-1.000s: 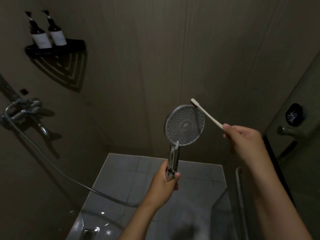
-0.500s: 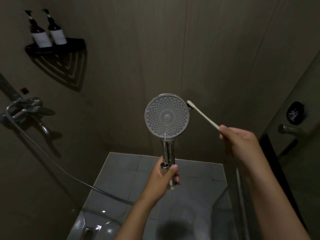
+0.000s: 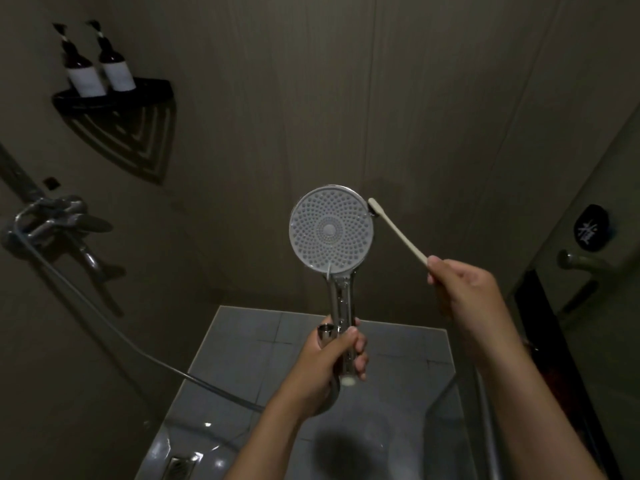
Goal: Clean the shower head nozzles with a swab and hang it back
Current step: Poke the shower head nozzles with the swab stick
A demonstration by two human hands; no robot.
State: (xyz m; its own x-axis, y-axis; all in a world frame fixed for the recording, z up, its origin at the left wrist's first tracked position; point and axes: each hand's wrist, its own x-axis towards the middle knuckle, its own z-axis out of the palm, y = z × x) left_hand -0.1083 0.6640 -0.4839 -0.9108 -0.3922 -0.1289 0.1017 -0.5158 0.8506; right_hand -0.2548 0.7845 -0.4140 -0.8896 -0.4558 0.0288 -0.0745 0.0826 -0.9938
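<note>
Head view: the left hand (image 3: 332, 362) is wrapped around the low end of the chrome handle (image 3: 341, 306). It holds the shower head (image 3: 330, 228) upright over the shower floor, nozzle face toward the camera. The right hand (image 3: 464, 289) pinches the swab (image 3: 398, 232) by its near end. The swab's tip is at the face's upper right rim; whether it touches is unclear. The step would probably go best with the handle held steady and the tip worked ring by ring inward, pressing lightly so the thin stick doesn't flex.
</note>
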